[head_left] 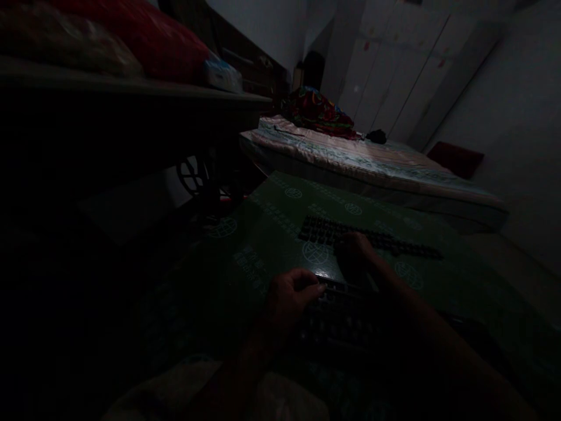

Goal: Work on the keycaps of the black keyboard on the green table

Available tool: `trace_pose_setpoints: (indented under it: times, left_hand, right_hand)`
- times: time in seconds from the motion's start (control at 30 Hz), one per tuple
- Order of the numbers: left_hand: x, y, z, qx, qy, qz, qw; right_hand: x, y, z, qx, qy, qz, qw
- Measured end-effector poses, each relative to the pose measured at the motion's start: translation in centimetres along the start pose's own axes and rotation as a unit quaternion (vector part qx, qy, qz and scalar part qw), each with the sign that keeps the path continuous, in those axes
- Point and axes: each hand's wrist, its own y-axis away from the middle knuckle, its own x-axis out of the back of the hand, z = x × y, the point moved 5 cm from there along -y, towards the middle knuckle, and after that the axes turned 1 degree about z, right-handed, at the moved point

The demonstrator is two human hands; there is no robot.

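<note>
A dark keyboard [350, 318] lies on the green tabletop in front of me, much of it lost in shadow and behind my right forearm. Thumb and fingers of my left hand [291, 292] are closed at its upper left corner. Beyond the keyboard, several rows of loose black keycaps [322, 228] stretch across the table. My right hand [357, 248] is at the near edge of these rows, its fingers bent together and pointing left. Whatever may be between those fingertips is too dark to make out.
The green table [263, 234] carries white printed globes and lettering. A bed [372, 161] with a bunched red blanket [319, 111] stands behind it. At left is a dark raised surface [175, 88] holding bags, above a spoked wheel [190, 175]. White cupboards [394, 70] line the back.
</note>
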Motion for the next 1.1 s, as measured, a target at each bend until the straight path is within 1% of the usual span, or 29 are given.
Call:
trace_pose_setpoints:
  times: [0.3, 0.47, 0.63, 0.73, 0.8, 0.87, 1.0, 1.07, 1.1]
  left_hand:
    - [0.0, 0.1, 0.2, 0.001, -0.016, -0.003, 1.000]
    - [0.1, 0.1, 0.1, 0.003, -0.015, 0.004, 1.000]
    - [0.1, 0.2, 0.3, 0.002, -0.024, 0.009, 1.000]
    - [0.2, 0.1, 0.3, -0.003, -0.023, 0.004, 1.000]
    - [0.1, 0.1, 0.3, -0.008, -0.030, -0.001, 1.000]
    - [0.0, 0.2, 0.5, -0.018, -0.045, -0.003, 0.999]
    - [-0.6, 0.6, 0.8, -0.061, -0.084, -0.014, 0.994]
    - [-1.1, 0.9, 0.9, -0.086, -0.105, -0.030, 0.990]
    - [-1.3, 1.0, 0.9, -0.096, -0.117, -0.036, 0.988]
  right_hand:
    - [-0.2, -0.4, 0.4, 0.003, 0.005, 0.000, 1.000]
    - [0.0, -0.1, 0.1, 0.009, -0.009, 0.004, 1.000]
    - [0.6, 0.5, -0.6, 0.014, -0.031, 0.024, 0.999]
    - [1.5, 1.2, -0.8, 0.001, -0.043, 0.054, 0.998]
    - [2.7, 2.2, -1.0, -0.010, -0.047, 0.084, 0.995]
    - [4.2, 4.0, -1.2, -0.012, -0.068, 0.119, 0.990]
    - [7.4, 9.1, -1.7, 0.014, -0.175, 0.193, 0.965]
    - [8.1, 11.5, -1.9, 0.015, -0.223, 0.184, 0.957]
    - [8.1, 12.4, -2.0, 0.013, -0.247, 0.164, 0.955]
